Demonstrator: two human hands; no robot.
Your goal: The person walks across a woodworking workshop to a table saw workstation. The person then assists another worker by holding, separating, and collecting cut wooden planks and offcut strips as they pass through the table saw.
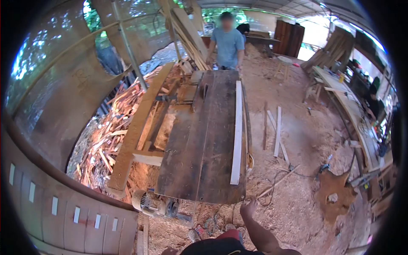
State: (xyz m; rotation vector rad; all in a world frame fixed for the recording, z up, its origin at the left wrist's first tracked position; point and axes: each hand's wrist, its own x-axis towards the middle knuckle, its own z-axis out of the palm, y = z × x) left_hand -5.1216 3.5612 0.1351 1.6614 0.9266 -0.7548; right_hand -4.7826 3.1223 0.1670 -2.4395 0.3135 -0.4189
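My right hand is low, just off the near right corner of a dark wooden machine table. Its fingers are too small and foreshortened to make out, and I see nothing clearly held. On the right side of the tabletop lies a long pale wood strip, running away from me. Only a bit of skin shows at the bottom edge on my left, so my left hand cannot be made out. A slot with something upright in it is near the table's far end. Below the near left corner sits an electric motor.
Across the table stands a person in a blue shirt. Wood offcuts are piled on the left beside a long beam. Loose strips and a cable lie on the sawdust floor. A workbench and stool are right.
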